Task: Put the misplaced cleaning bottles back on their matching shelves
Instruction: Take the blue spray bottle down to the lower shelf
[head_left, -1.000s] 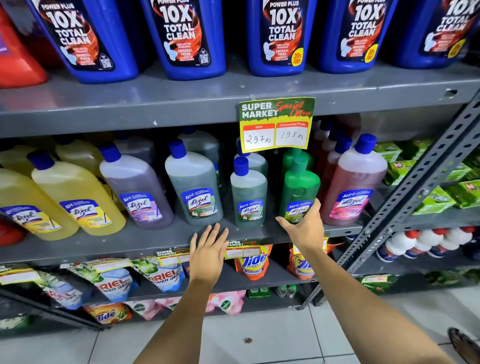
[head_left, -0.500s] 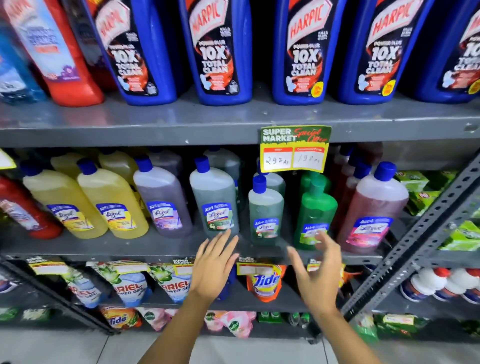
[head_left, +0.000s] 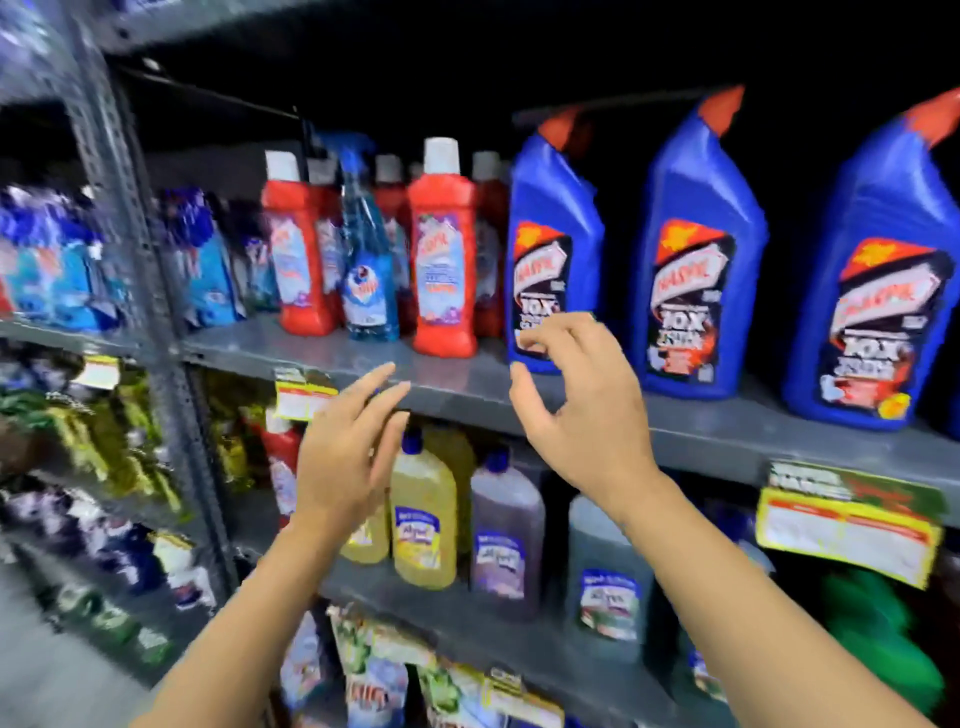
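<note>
Item: upper shelf (head_left: 452, 382), now in view; half a second ago the gaze sat on the floor-cleaner row below, so the search has moved up and left.
Candidate misplaced stock: blue spray bottle (head_left: 367, 270), at 11 o'clock from the hands, standing among red bottles (head_left: 444, 260); label blurred, probably glass cleaner.
Left hand (head_left: 345, 457): fingers extended, spread narrow, holding nothing.
Right hand (head_left: 582, 410): fingers curled wide, empty, just before a blue toilet-cleaner bottle (head_left: 553, 249); contact unclear.

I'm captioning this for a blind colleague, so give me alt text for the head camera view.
Two empty hands, left hand and right hand, reach toward a grey store shelf holding red bottles, one blue spray bottle among them, and large blue bottles. Yellow and purple bottles stand on the shelf below.
</note>
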